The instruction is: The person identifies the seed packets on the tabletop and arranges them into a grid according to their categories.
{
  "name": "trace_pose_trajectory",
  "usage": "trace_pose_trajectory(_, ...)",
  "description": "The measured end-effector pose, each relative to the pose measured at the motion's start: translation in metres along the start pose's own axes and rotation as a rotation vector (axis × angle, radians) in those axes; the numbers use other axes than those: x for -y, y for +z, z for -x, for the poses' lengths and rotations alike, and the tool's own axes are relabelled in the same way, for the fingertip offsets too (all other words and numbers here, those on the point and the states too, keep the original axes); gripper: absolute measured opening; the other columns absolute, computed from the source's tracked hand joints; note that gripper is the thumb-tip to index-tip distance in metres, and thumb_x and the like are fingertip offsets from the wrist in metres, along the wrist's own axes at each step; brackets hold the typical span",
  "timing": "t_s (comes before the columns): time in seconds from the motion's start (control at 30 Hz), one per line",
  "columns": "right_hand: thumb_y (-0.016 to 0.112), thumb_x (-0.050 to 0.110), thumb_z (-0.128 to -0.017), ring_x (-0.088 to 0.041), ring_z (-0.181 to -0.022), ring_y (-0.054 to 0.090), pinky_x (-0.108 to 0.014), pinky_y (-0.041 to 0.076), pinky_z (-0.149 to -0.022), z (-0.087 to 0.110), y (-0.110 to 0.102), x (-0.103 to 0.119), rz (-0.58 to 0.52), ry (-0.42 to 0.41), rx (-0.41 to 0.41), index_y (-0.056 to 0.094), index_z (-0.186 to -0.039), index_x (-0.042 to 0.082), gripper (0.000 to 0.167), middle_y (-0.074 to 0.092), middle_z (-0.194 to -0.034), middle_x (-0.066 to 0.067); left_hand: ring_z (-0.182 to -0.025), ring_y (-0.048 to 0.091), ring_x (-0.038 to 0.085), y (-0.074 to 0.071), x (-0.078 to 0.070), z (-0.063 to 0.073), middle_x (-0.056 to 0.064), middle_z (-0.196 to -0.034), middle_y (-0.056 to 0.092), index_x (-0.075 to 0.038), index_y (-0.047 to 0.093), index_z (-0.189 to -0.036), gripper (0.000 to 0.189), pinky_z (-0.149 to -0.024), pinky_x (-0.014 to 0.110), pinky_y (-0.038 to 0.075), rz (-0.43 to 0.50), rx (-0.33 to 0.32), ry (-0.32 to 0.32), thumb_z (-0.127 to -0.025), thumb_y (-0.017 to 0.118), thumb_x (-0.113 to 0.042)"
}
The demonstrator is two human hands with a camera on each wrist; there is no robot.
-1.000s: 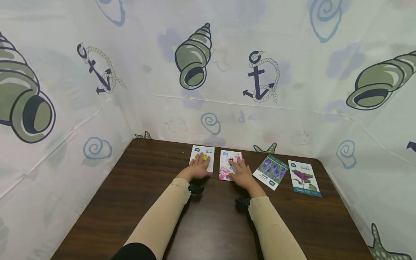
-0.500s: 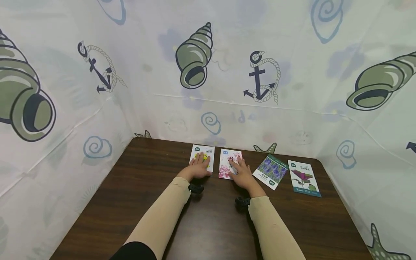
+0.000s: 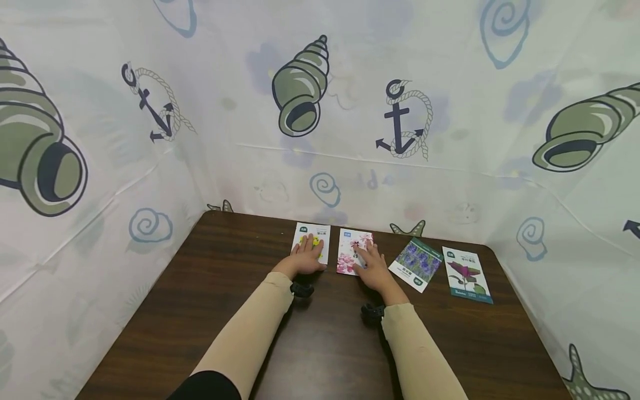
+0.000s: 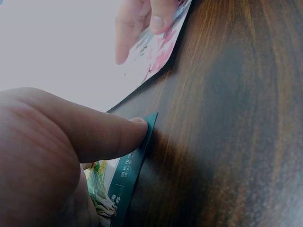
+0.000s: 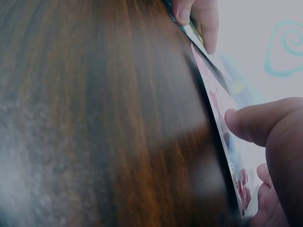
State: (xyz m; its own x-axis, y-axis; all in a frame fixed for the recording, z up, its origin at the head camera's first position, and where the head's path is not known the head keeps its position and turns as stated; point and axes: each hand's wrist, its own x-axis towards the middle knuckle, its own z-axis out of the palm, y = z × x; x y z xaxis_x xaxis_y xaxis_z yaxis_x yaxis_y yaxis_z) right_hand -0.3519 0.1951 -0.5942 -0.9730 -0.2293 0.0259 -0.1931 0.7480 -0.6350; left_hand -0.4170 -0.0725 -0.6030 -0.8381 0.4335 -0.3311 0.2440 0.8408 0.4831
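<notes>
In the head view, my left hand [image 3: 304, 260] rests with fingers spread on a white seed packet [image 3: 312, 229] with yellow flowers. Its green bottom strip [image 4: 125, 175] shows in the left wrist view, the thumb lying along it. To the right, my right hand [image 3: 373, 268] presses flat on a seed packet with pink blossoms [image 3: 346, 264], covering its right side. The two packets lie side by side with a narrow gap. Further right lie a tilted packet with purple flower spikes [image 3: 417, 261] and a packet with one magenta flower [image 3: 466, 272], both untouched.
The dark wood table [image 3: 200, 311] has rounded far corners. A white cloth [image 3: 350, 122] printed with shells and anchors hangs round its back and sides. Each wrist wears a black strap with a camera.
The pink-blossom packet has slid very slightly away from me under the right hand, its top nearer level with the packet on the left. The left hand stays in place.
</notes>
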Motion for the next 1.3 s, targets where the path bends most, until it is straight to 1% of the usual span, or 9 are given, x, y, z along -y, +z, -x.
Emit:
trace_pose_trajectory(0.13,0.065,0.026,-0.110,-0.047,-0.170,-0.001,-0.072,-0.001,-0.133,0.001,0.001,-0.001,-0.036,0.000,-0.004,0.042,-0.170,0.018,0.065,0.013,-0.182,-0.026,-0.167,-0.030,0.032,0.002,0.006,-0.006,0.012,-0.180,-0.030,-0.023,0.001,-0.178,0.093,-0.137,0.057,-0.012,-0.006,0.003,-0.004,-0.110,0.060,-0.049)
trace_pose_trajectory(0.33,0.065,0.021,-0.110,-0.051,-0.169,-0.002,-0.075,-0.001,-0.131,0.004,0.001,-0.002,-0.046,-0.032,-0.014,0.041,-0.170,0.014,0.065,0.014,-0.181,-0.028,-0.168,-0.028,0.033,0.008,0.011,-0.013,0.012,-0.180,-0.029,-0.025,0.001,-0.178,0.093,-0.138,0.058,-0.009,-0.037,-0.010,-0.003,-0.110,0.060,-0.051)
trace_pose_trajectory(0.5,0.065,0.019,-0.110,-0.053,-0.168,-0.005,-0.076,-0.002,-0.130,0.010,-0.004,-0.001,-0.085,-0.051,-0.008,0.040,-0.170,0.010,0.065,0.014,-0.180,-0.030,-0.168,-0.027,0.033,0.009,0.009,-0.010,0.013,-0.180,-0.028,-0.024,0.001,-0.178,0.092,-0.138,0.059,-0.007,-0.050,-0.007,-0.003,-0.111,0.059,-0.050)
trace_pose_trajectory(0.67,0.064,0.017,-0.111,-0.055,-0.168,-0.003,-0.077,-0.001,-0.130,0.012,-0.016,-0.004,-0.095,-0.040,-0.057,0.041,-0.169,0.006,0.064,0.014,-0.180,-0.030,-0.168,-0.027,0.034,0.006,0.004,-0.006,0.013,-0.180,-0.028,-0.023,0.000,-0.178,0.091,-0.138,0.059,-0.008,-0.056,-0.020,0.006,-0.112,0.058,-0.049)
trace_pose_trajectory(0.83,0.062,0.021,-0.112,-0.050,-0.169,-0.006,-0.074,-0.001,-0.132,0.016,-0.033,-0.011,-0.075,0.018,-0.063,0.037,-0.171,0.010,0.065,0.010,-0.182,-0.027,-0.169,-0.026,0.033,0.004,0.000,-0.001,0.013,-0.181,-0.027,-0.024,0.002,-0.178,0.091,-0.138,0.057,-0.008,-0.040,-0.015,-0.010,-0.111,0.060,-0.047)
trace_pose_trajectory(0.9,0.061,0.022,-0.113,-0.049,-0.170,-0.009,-0.075,0.002,-0.132,0.019,-0.040,-0.014,-0.069,0.049,-0.054,0.036,-0.172,0.012,0.065,0.007,-0.183,-0.025,-0.169,-0.025,0.032,0.004,-0.001,0.002,0.012,-0.181,-0.026,-0.024,0.004,-0.178,0.091,-0.138,0.057,-0.008,-0.023,-0.019,-0.011,-0.111,0.061,-0.046)
trace_pose_trajectory(1.0,0.059,0.021,-0.114,-0.050,-0.169,-0.012,-0.078,0.006,-0.130,0.022,-0.049,-0.021,-0.054,0.078,-0.053,0.033,-0.173,0.011,0.065,0.004,-0.183,-0.026,-0.169,-0.025,0.032,0.006,0.000,0.000,0.012,-0.182,-0.025,-0.024,0.004,-0.178,0.091,-0.138,0.057,-0.008,-0.024,-0.025,-0.007,-0.111,0.060,-0.047)
trace_pose_trajectory(1.17,0.058,0.021,-0.113,-0.052,-0.168,-0.010,-0.078,0.008,-0.130,0.025,-0.056,-0.032,-0.056,0.146,-0.100,0.033,-0.172,0.007,0.066,0.005,-0.181,-0.029,-0.168,-0.028,0.031,0.004,0.000,-0.001,0.012,-0.181,-0.027,-0.024,0.002,-0.178,0.091,-0.138,0.057,-0.010,-0.023,-0.022,-0.005,-0.111,0.060,-0.046)
trace_pose_trajectory(1.3,0.058,0.019,-0.111,-0.058,-0.166,-0.003,-0.079,0.013,-0.129,0.027,-0.058,-0.040,-0.064,0.197,-0.153,0.033,-0.171,0.004,0.067,0.008,-0.179,-0.034,-0.168,-0.027,0.032,0.003,0.000,0.000,0.013,-0.181,-0.027,-0.022,0.002,-0.178,0.090,-0.138,0.057,-0.010,-0.028,-0.016,-0.006,-0.112,0.059,-0.045)
